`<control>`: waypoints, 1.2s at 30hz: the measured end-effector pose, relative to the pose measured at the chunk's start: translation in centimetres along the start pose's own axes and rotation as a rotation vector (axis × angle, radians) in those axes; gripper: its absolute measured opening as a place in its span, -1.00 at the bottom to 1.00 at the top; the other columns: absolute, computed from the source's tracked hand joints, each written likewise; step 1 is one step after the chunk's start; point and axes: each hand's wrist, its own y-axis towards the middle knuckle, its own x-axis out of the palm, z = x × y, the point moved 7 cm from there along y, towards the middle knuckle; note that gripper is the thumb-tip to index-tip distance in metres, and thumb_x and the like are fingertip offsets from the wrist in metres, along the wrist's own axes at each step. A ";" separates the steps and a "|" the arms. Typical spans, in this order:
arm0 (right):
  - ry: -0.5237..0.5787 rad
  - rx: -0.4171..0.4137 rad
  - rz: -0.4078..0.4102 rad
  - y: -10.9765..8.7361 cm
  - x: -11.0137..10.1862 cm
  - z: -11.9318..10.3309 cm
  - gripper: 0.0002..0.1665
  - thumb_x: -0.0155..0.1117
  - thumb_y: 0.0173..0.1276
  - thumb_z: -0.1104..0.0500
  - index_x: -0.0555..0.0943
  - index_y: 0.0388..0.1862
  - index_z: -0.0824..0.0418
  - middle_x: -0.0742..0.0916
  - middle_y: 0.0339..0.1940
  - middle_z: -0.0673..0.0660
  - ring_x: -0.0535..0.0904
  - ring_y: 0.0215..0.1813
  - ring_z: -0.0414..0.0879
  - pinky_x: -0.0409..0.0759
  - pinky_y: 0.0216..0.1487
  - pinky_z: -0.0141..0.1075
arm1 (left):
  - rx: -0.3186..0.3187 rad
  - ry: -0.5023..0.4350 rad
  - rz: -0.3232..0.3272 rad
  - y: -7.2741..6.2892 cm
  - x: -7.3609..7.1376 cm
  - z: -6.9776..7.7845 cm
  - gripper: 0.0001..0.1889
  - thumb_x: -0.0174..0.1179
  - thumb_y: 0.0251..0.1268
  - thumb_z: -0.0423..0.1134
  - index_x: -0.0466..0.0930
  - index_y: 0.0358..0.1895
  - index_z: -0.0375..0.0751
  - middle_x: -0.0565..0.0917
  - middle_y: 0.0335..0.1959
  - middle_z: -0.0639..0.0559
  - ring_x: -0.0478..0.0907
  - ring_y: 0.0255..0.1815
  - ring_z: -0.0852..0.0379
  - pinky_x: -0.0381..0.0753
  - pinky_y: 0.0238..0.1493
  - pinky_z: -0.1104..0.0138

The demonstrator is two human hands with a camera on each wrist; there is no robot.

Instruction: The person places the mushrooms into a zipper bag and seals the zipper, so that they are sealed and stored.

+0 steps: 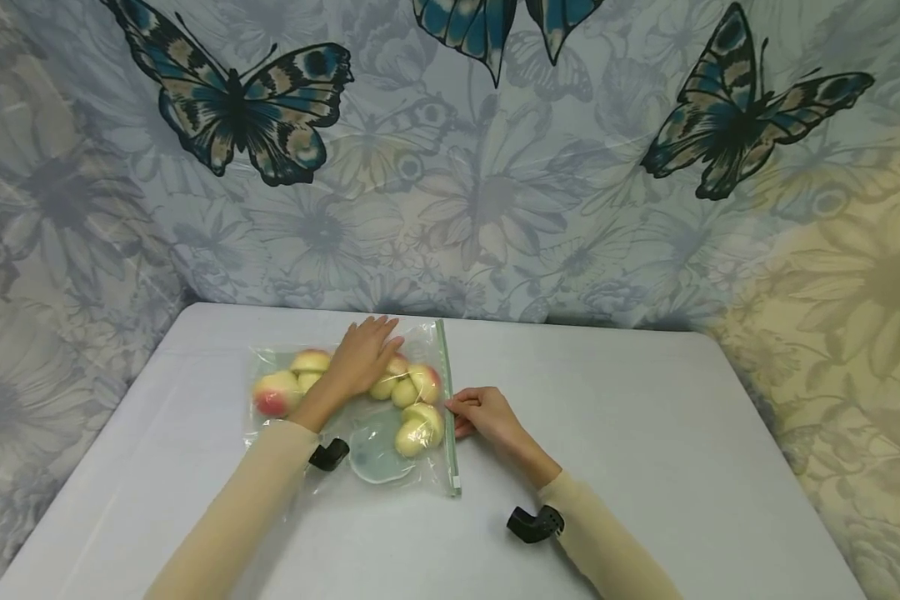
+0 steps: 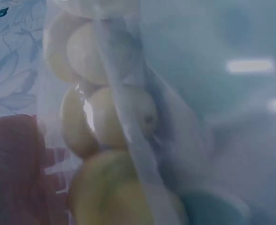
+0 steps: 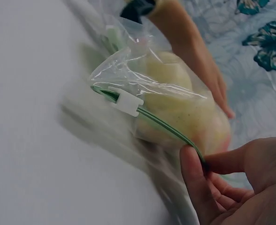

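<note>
A clear slider zip bag (image 1: pixel 423 335) lies on the table, its green zip strip (image 1: pixel 447 367) facing right. Yellow fruits with red blushes, like peaches (image 1: pixel 423 383), sit inside, along with a round translucent pale-green dish or lid (image 1: pixel 378 450). My left hand (image 1: pixel 363 354) rests over the upper middle of the bag with fingers extended. Between thumb and fingertips my right hand (image 1: pixel 487 417) pinches the zip edge near its middle. In the right wrist view the white slider (image 3: pixel 127 101) sits at the strip's near end. Plastic film blurs the fruit (image 2: pixel 110 117) in the left wrist view.
The white table (image 1: pixel 607 400) extends right and in front of the bag. Behind it hangs a floral backdrop (image 1: pixel 487 200) with butterflies. Black wrist devices (image 1: pixel 536 525) are worn on both forearms, close above the tabletop.
</note>
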 end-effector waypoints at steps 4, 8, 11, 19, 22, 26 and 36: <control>-0.018 0.004 0.009 -0.3 -1.7 0.3 -0.72 0.24 0.39 0.27 0.61 -0.15 0.54 0.74 -0.54 0.12 0.63 -0.60 -0.20 0.68 -0.45 -0.31 | -0.034 0.098 0.029 -2.3 -0.7 -0.5 -0.40 -0.23 0.60 0.04 0.20 0.48 -0.29 0.16 0.51 -0.30 -0.04 0.53 -0.34 -0.18 0.47 -0.22; -0.022 -0.008 0.021 -0.9 -3.8 0.7 -0.69 0.22 0.41 0.27 0.59 -0.13 0.58 0.74 -0.53 0.13 0.63 -0.60 -0.20 0.67 -0.46 -0.31 | -0.091 0.117 0.025 -4.2 -1.0 -1.1 -0.34 -0.26 0.59 0.09 0.09 0.52 -0.31 0.02 0.54 -0.37 -0.16 0.54 -0.39 -0.29 0.46 -0.22; -0.052 -0.026 0.022 -1.6 -5.2 0.9 -0.66 0.22 0.41 0.26 0.59 -0.09 0.60 0.75 -0.50 0.15 0.62 -0.60 -0.21 0.66 -0.47 -0.34 | -0.157 0.110 0.039 -5.1 -1.3 -1.9 -0.31 -0.30 0.59 0.12 0.09 0.50 -0.38 0.07 0.50 -0.43 -0.08 0.52 -0.42 -0.23 0.46 -0.24; -0.155 -0.036 0.046 -3.6 -7.6 1.0 -0.65 0.25 0.41 0.24 0.61 -0.07 0.57 0.75 -0.48 0.12 0.61 -0.58 -0.21 0.61 -0.47 -0.37 | -0.252 -0.087 -0.014 -5.2 -1.6 -3.4 -0.35 -0.31 0.61 0.05 0.30 0.36 -0.52 0.36 0.35 -0.44 0.23 0.40 -0.42 0.14 0.40 -0.17; -0.176 -0.041 0.033 -4.1 -8.1 1.1 -0.66 0.25 0.41 0.24 0.60 -0.08 0.58 0.76 -0.47 0.15 0.64 -0.56 -0.17 0.64 -0.44 -0.32 | -0.212 -0.118 -0.090 -4.7 -1.0 -3.2 -0.35 -0.36 0.62 0.05 0.25 0.41 -0.46 0.25 0.43 -0.40 0.07 0.49 -0.35 -0.06 0.48 -0.14; -0.202 -0.043 0.028 -4.6 -9.1 1.5 -0.66 0.25 0.40 0.25 0.60 -0.09 0.58 0.75 -0.50 0.14 0.64 -0.56 -0.16 0.64 -0.44 -0.31 | -0.206 -0.124 -0.127 -4.3 -0.3 -3.6 -0.31 -0.41 0.60 0.14 0.27 0.42 -0.40 0.26 0.44 -0.36 0.04 0.51 -0.32 -0.27 0.48 -0.18; -0.167 -0.015 0.010 -5.6 -10.1 2.2 -0.64 0.23 0.43 0.24 0.58 -0.07 0.59 0.74 -0.49 0.12 0.66 -0.53 -0.15 0.67 -0.42 -0.28 | -0.134 -0.243 -0.127 -2.5 1.0 -3.8 -0.28 -0.38 0.58 0.19 0.16 0.50 -0.31 0.07 0.54 -0.28 -0.16 0.58 -0.22 -0.37 0.51 -0.09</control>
